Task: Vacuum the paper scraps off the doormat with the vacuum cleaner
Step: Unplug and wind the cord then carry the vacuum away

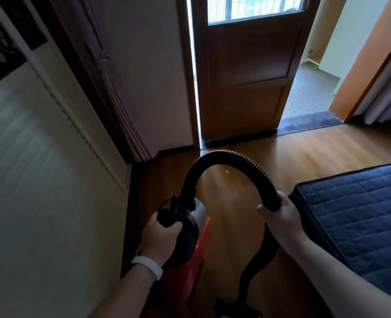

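A red and black vacuum cleaner [191, 246] hangs low in front of me, above the wooden floor. My left hand [161, 237] grips its black top handle. A ribbed black hose [226, 157] arches up from the body and over to the right. My right hand [279, 216] holds the far end of that hose, and a black tube runs down from it to a nozzle [233, 306] near the bottom edge. A dark doormat [309, 122] lies at the open doorway ahead on the right. Small pale scraps [227, 172] dot the floor under the hose arch.
A brown wooden door [247, 72] stands ajar ahead, with a lit gap at its left edge. A dark blue quilted mattress [359, 210] fills the right side. A pale panelled wall [41, 180] runs along the left. Curtains [387, 97] hang at the far right.
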A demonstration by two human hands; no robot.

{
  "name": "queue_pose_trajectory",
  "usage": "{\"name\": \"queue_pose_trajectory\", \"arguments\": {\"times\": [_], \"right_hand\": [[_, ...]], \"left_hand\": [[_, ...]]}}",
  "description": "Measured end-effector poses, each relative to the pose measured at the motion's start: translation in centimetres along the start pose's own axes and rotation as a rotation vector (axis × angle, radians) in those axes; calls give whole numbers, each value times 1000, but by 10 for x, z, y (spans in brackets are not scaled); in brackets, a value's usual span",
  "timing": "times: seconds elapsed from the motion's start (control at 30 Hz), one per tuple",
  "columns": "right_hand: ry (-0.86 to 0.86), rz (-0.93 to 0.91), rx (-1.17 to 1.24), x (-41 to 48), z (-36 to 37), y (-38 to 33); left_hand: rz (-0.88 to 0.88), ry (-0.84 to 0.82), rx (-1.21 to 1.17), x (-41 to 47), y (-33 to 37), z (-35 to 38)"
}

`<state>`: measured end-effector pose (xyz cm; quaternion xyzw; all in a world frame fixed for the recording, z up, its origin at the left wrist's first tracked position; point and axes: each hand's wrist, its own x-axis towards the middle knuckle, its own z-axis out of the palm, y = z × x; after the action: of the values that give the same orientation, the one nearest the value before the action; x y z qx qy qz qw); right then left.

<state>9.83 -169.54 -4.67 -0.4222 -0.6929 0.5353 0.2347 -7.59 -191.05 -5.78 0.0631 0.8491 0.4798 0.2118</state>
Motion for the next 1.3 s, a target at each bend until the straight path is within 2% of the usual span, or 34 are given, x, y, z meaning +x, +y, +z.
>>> {"name": "queue_pose_trajectory", "arguments": {"times": [0.27, 0.47, 0.67, 0.83, 1.03, 1.3], "right_hand": [[46, 18, 7, 108, 8, -28], [171, 67, 32, 206, 23, -38], [379, 174, -130, 304, 50, -73], [505, 163, -207, 376, 63, -104], [562, 177, -215, 458, 58, -119], [566, 227, -66, 590, 31, -80]], "left_hand": [[24, -60, -49, 109, 68, 42], [68, -173, -38, 222, 111, 85], [98, -331, -11, 348, 168, 123], [173, -443, 16, 442, 223, 154], [220, -458, 38, 517, 283, 198], [219, -443, 57, 585, 349, 293]]}}
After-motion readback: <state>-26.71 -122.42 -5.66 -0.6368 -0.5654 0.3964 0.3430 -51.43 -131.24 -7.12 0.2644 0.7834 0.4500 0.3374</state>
